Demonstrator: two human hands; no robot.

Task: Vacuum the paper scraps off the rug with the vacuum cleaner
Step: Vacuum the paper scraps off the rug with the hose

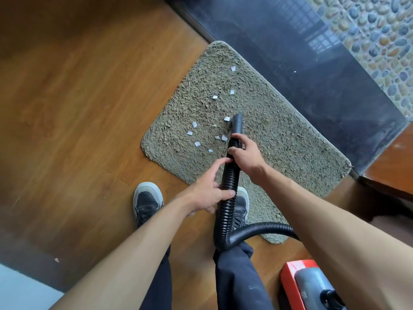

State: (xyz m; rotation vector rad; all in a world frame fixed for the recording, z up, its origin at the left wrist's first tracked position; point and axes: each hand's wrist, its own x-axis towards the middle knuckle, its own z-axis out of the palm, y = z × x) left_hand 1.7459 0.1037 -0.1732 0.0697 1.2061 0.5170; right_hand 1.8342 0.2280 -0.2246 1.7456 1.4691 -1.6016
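A shaggy grey-green rug [279,135] lies on the wooden floor with several white paper scraps [196,143] scattered over its left half. A black ribbed vacuum hose [228,211] runs up from between my legs, and its smooth nozzle [237,124] points down onto the rug beside one scrap [226,118]. My right hand [244,154] grips the hose just behind the nozzle. My left hand [209,193] holds the hose lower down, fingers wrapped around it. The hose loops off to the right toward the red and grey vacuum body [308,285] at the bottom right.
My two dark shoes [147,202] stand at the rug's near edge, the right one partly on the rug. A dark stone threshold [312,74] and a pebble floor [380,41] lie beyond the rug. One stray scrap [56,260] lies on the wood floor at the lower left.
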